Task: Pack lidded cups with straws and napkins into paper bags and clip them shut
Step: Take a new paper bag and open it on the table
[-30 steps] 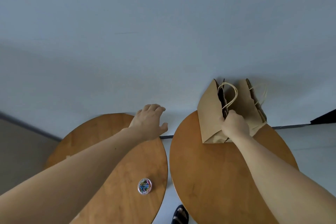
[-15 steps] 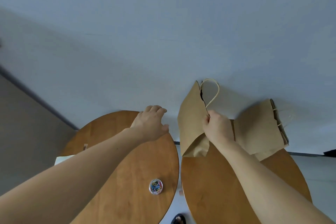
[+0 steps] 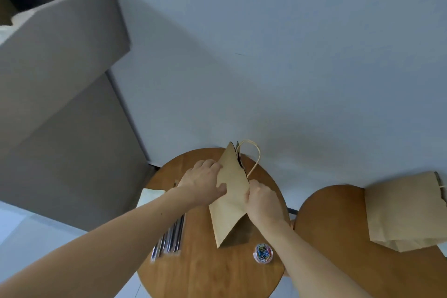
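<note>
A folded brown paper bag (image 3: pixel 229 203) with a twine handle (image 3: pixel 254 159) stands on edge over the left round wooden table (image 3: pixel 205 271). My left hand (image 3: pixel 204 182) holds its left face, thumb in front and fingers behind. My right hand (image 3: pixel 262 202) grips its right edge just below the handle. Wrapped straws (image 3: pixel 170 237) lie on the table under my left forearm, beside a pale napkin (image 3: pixel 150 197). A small round tub of coloured paper clips (image 3: pixel 263 253) sits near the bag's foot. No cup is in sight.
A second round wooden table (image 3: pixel 338 237) stands to the right, with more brown bags (image 3: pixel 401 213) leaning at its far side. A grey cabinet (image 3: pixel 60 104) fills the left. The pale wall runs behind both tables.
My right hand carried one bag from the right table over to the left table. My left hand took hold of the bag's left face. The view swung left.
</note>
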A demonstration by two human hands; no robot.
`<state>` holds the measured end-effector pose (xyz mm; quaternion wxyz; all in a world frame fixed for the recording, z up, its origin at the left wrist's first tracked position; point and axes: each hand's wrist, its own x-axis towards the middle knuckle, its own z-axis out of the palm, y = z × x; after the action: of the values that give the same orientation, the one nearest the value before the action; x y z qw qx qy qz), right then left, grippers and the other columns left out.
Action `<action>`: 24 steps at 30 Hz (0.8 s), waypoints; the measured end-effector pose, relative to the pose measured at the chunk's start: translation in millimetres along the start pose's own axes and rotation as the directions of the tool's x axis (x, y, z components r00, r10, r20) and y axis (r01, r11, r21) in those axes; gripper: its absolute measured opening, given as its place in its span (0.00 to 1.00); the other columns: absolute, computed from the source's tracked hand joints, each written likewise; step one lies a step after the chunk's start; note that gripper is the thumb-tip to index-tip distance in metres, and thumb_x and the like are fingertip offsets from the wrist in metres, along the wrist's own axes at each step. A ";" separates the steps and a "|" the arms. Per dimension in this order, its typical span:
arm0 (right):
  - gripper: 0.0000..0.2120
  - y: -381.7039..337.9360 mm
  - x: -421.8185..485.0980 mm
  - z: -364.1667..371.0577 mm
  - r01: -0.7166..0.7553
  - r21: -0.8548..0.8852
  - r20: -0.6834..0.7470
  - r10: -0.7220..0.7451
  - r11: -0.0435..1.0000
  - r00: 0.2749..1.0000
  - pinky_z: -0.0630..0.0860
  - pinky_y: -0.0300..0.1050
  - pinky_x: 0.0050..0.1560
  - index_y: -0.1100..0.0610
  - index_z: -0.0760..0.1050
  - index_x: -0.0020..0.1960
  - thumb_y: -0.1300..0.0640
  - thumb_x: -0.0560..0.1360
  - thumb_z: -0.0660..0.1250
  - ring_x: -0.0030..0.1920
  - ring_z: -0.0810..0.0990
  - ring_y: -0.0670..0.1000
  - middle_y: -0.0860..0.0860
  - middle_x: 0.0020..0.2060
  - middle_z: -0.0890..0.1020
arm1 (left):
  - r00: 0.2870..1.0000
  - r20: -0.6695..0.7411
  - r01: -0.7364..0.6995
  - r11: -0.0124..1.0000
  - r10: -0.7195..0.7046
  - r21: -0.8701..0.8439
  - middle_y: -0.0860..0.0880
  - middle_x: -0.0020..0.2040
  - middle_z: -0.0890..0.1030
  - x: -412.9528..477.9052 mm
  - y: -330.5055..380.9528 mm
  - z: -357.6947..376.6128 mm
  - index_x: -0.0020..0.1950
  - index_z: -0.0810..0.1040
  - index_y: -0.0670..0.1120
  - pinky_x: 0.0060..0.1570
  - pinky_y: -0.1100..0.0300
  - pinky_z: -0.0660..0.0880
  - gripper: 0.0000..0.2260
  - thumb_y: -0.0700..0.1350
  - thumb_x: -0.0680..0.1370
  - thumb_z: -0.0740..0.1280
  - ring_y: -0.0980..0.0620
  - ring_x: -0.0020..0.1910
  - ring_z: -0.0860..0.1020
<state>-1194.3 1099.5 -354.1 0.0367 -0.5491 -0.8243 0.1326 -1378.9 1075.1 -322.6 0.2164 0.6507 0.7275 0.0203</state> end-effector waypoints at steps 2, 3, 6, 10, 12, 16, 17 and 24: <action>0.10 -14.3 -13.0 16.3 -0.022 -0.005 0.040 0.022 1.000 0.999 0.74 0.38 0.41 0.57 0.74 0.55 0.56 0.82 0.56 0.46 0.82 0.51 0.52 0.47 0.82 | 1.000 0.026 0.001 1.000 -0.001 -0.008 0.49 0.76 0.64 -5.9 -14.6 8.9 0.77 0.62 0.50 0.69 0.48 0.66 0.28 0.58 0.78 0.61 0.46 0.75 0.61; 0.10 -19.8 -19.7 22.8 -0.032 0.008 0.056 0.032 0.999 0.998 0.76 0.40 0.42 0.57 0.74 0.55 0.55 0.82 0.56 0.46 0.82 0.51 0.52 0.47 0.81 | 0.999 0.037 0.004 1.000 -0.004 -0.014 0.49 0.76 0.64 -8.1 -20.2 13.8 0.76 0.62 0.51 0.69 0.48 0.66 0.28 0.58 0.78 0.61 0.47 0.74 0.62; 0.11 -30.8 -38.0 35.2 -0.051 0.111 0.110 0.039 0.993 0.993 0.79 0.46 0.45 0.57 0.75 0.54 0.52 0.80 0.58 0.44 0.81 0.51 0.52 0.44 0.81 | 0.995 0.104 0.017 0.999 -0.013 -0.044 0.50 0.75 0.65 -12.8 -32.0 27.9 0.77 0.62 0.52 0.68 0.48 0.67 0.30 0.59 0.77 0.63 0.47 0.73 0.63; 0.19 -34.4 -53.9 38.3 -0.191 0.346 0.247 0.107 0.919 0.963 0.76 0.43 0.38 0.52 0.74 0.51 0.37 0.75 0.60 0.40 0.80 0.48 0.46 0.39 0.80 | 0.977 0.208 0.070 0.989 -0.042 -0.132 0.49 0.74 0.67 -19.8 -40.3 46.3 0.77 0.61 0.53 0.68 0.48 0.65 0.35 0.62 0.74 0.66 0.46 0.72 0.65; 0.21 -30.9 -53.4 38.9 -0.213 0.374 0.293 0.103 0.903 0.950 0.76 0.41 0.40 0.50 0.74 0.51 0.33 0.73 0.62 0.41 0.80 0.46 0.43 0.38 0.79 | 0.967 0.246 0.114 0.973 -0.062 -0.203 0.50 0.74 0.67 -22.7 -43.6 53.2 0.77 0.60 0.53 0.65 0.50 0.68 0.37 0.64 0.72 0.67 0.47 0.72 0.66; 0.20 -13.2 -49.1 44.1 -0.217 0.474 0.367 0.032 0.853 0.930 0.77 0.42 0.46 0.43 0.75 0.50 0.31 0.67 0.66 0.44 0.79 0.41 0.39 0.42 0.81 | 0.947 0.314 0.154 0.951 -0.065 -0.268 0.51 0.75 0.67 -27.7 -42.3 61.7 0.78 0.58 0.52 0.61 0.54 0.71 0.41 0.66 0.70 0.68 0.49 0.69 0.70; 0.21 -8.3 -48.2 45.7 -0.228 0.501 0.385 0.021 0.835 0.923 0.78 0.42 0.47 0.42 0.75 0.51 0.30 0.66 0.67 0.45 0.79 0.41 0.39 0.43 0.81 | 0.943 0.326 0.166 0.944 -0.067 -0.284 0.51 0.75 0.67 -28.8 -40.6 63.7 0.78 0.57 0.52 0.60 0.55 0.71 0.42 0.66 0.70 0.68 0.49 0.69 0.71; 0.18 11.7 -36.5 53.8 -0.296 0.654 0.407 0.005 0.696 0.913 0.79 0.43 0.49 0.43 0.80 0.49 0.35 0.64 0.75 0.44 0.82 0.41 0.39 0.42 0.84 | 0.903 0.430 0.167 0.928 -0.008 -0.333 0.52 0.76 0.65 -28.8 -28.7 67.7 0.79 0.51 0.54 0.65 0.51 0.72 0.48 0.64 0.66 0.71 0.48 0.70 0.70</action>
<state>-1180.6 1060.6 -405.8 0.0740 -0.5243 -0.6534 0.5411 -1381.1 1026.1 -384.6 0.4851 0.5547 0.6760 0.0032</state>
